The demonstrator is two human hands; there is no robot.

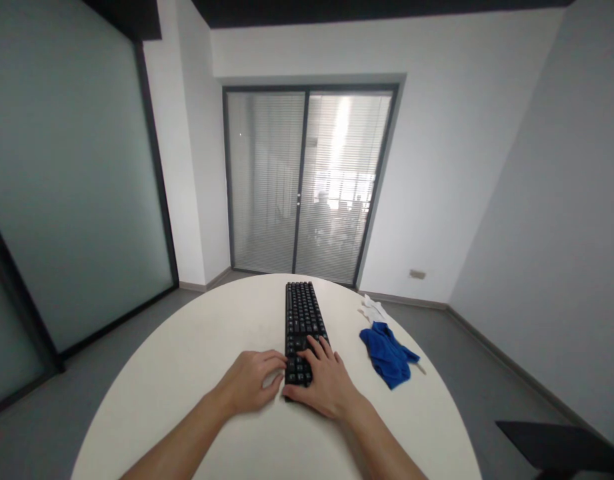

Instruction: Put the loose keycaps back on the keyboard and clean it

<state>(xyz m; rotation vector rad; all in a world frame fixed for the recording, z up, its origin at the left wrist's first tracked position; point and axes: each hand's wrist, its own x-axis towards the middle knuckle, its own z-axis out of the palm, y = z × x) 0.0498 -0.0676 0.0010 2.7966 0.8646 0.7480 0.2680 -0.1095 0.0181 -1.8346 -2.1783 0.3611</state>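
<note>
A black keyboard (pixel 303 310) lies lengthwise on the round white table (pixel 221 320), its short end towards me. My left hand (pixel 254 381) is at the near part of its left edge, with curled fingers and the thumb close to that edge. Across the near end reaches my right hand (pixel 324 380). Its thumb is at the near left corner and its fingers lie over the keys and along the right side, gripping the keyboard. The keys under my right palm are hidden.
To the right on the table lies a crumpled blue cloth (pixel 388 353), with a thin light stick end (pixel 421 368) poking out. Behind it is a crumpled white item (pixel 374 309). A dark flat object (pixel 557 443) juts in at the lower right. Glass doors (pixel 307 180) stand beyond.
</note>
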